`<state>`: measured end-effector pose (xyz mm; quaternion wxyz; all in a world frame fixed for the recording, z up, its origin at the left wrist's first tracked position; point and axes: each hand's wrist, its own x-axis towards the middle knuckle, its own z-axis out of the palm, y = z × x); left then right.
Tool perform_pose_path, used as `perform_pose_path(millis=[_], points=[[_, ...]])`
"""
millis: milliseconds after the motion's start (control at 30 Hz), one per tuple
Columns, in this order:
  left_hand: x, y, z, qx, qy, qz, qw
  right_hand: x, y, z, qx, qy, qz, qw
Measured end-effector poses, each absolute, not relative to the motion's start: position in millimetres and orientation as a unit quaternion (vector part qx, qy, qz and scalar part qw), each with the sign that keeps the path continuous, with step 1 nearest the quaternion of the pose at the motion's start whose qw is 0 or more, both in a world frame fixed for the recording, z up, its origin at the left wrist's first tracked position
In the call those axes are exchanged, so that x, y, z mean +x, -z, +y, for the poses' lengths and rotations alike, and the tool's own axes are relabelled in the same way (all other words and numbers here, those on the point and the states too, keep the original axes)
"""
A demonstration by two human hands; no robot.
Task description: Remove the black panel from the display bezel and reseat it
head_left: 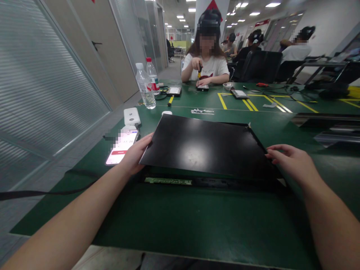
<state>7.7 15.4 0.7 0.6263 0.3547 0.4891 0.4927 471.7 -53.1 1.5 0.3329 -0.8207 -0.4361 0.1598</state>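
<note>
A large flat black panel (pixel 205 146) lies tilted over a black frame on the green table (pixel 174 221), its near edge raised so a green circuit strip (pixel 168 181) shows beneath. My left hand (pixel 135 153) grips the panel's near left corner, fingers curled under the edge. At the right edge my right hand (pixel 289 161) holds the panel, fingers bent against it.
A lit phone (pixel 122 147) and a white power bank (pixel 131 116) lie left of the panel. Two water bottles (pixel 145 87) stand farther back. A person across the table works with a screwdriver (pixel 199 71) on a small device. Yellow floor-tape lines and cables at right.
</note>
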Motion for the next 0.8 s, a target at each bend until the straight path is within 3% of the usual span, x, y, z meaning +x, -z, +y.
perform_pose_path(millis=[300, 800], points=[[15.4, -9.4, 10.2, 0.375, -0.497, 0.513, 0.591, 480.1, 5.3, -52.5, -0.837, -0.135, -0.451, 0.277], [18.0, -10.7, 8.1, 0.373, -0.493, 0.521, 0.589, 488.2, 14.7, -50.5, -0.832, -0.114, -0.471, 0.271]])
